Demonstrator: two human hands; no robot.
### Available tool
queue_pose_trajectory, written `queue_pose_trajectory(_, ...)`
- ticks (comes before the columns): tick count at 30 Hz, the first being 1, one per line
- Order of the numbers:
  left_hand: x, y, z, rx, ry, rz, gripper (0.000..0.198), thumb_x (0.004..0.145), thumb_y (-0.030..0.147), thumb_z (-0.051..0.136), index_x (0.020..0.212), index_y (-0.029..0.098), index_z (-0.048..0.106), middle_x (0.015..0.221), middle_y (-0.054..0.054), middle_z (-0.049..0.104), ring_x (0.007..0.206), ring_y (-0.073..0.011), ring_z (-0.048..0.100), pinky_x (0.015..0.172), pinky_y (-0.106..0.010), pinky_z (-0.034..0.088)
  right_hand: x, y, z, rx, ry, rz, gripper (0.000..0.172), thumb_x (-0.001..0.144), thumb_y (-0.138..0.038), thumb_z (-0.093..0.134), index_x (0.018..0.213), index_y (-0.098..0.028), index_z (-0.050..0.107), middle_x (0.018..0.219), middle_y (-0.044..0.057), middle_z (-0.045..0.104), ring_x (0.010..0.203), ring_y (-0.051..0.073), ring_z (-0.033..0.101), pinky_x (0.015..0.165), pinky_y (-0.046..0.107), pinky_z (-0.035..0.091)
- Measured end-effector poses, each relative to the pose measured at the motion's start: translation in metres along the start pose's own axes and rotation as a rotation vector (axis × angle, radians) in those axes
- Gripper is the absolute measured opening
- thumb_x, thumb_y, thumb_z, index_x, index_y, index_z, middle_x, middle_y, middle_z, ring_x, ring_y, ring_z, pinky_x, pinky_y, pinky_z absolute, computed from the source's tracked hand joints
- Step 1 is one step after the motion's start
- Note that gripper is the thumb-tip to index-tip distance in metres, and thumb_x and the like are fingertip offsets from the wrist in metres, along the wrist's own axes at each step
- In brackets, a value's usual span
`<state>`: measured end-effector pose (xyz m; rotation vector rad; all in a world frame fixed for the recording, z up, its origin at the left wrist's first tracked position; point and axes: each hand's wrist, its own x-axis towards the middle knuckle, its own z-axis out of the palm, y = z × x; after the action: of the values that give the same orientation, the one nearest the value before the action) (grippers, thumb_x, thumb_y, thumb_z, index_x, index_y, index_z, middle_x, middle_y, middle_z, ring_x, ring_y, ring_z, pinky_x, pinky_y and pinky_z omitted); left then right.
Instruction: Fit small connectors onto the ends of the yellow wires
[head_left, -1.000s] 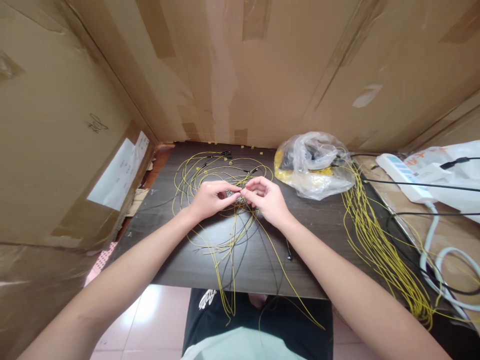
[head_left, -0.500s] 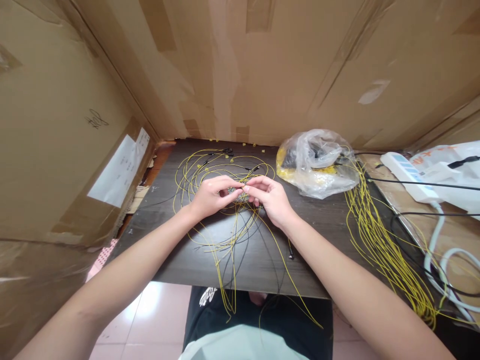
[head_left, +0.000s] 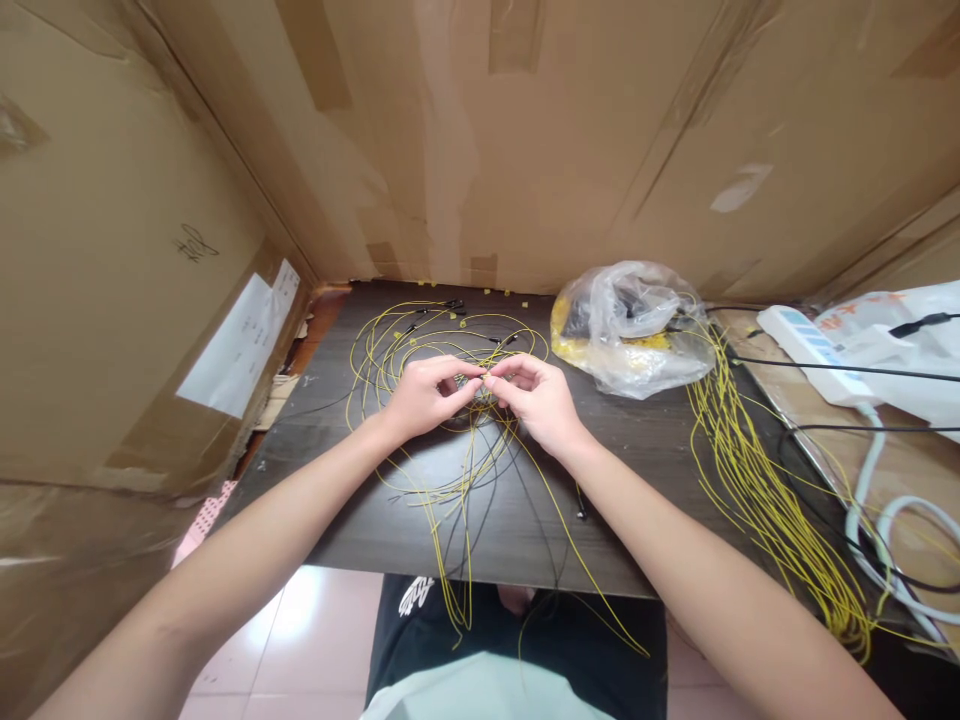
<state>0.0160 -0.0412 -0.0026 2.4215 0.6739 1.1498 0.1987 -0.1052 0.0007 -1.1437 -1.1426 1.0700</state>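
Head view: what are the hands doing at the centre of the frame?

– The left hand [head_left: 431, 395] and right hand [head_left: 536, 402] nearly meet, thumb and forefinger of each pinched together, apparently on one strand of the tangle of thin yellow and black cables [head_left: 466, 480]. The pinched bit is too small to make out.

– Where's that tangle?

– Under and around the hands, on the dark wood-grain tabletop [head_left: 360, 530]; some ends hang past its edge at lower centre.

– How far along?

– I'd judge this strand unfinished. Slim black connectors [head_left: 454, 304] show at upper centre; whether their cables are done, I can't tell. The long yellow cable bundle [head_left: 765, 510], right, lies untouched.
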Motion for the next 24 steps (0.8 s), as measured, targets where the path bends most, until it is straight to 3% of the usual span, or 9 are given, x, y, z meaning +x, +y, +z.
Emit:
queue_pose_trajectory(7, 0.0003, 0.0011, -0.0015, 0.048, 0.015, 0.047, 0.014, 0.091, 0.023, 0.068, 0.097, 0.017, 0.079, 0.074, -0.001, 0.073, 0.048, -0.0062, 0.055, 0.054, -0.02, 0.047, 0.0001, 0.0016, -0.0008, -0.02, -0.005, -0.007, 0.032, 0.07, -0.043, 0.084, 0.085, -0.019, 0.068, 0.086, 0.003, 0.07, 0.06, 0.011, 0.054, 0.054, 0.027, 0.046)
queue_pose_trajectory(13, -0.0001, -0.0016, -0.0026, 0.058, 0.013, 0.106, 0.015, 0.093, 0.022, 0.067, 0.102, 0.017, 0.078, 0.09, -0.004, 0.076, 0.051, -0.0049, 0.055, 0.054, -0.019, 0.048, 0.0011, 0.0001, -0.002, -0.021, -0.016, -0.021, 0.029, 0.071, -0.043, 0.083, 0.085, -0.02, 0.069, 0.081, 0.003, 0.07, 0.068, 0.015, 0.061, 0.057, 0.028, 0.05)
queue_pose_trajectory(24, 0.0009, 0.0017, -0.0042, 0.096, 0.016, 0.138, 0.013, 0.092, 0.021, 0.068, 0.1, 0.016, 0.076, 0.088, -0.003, 0.075, 0.051, -0.0049, 0.055, 0.056, -0.02, 0.049, 0.0005, -0.0008, -0.0003, 0.024, -0.044, 0.002, 0.028, 0.073, -0.042, 0.081, 0.083, -0.02, 0.066, 0.072, 0.001, 0.068, 0.067, 0.016, 0.064, 0.064, 0.032, 0.056)
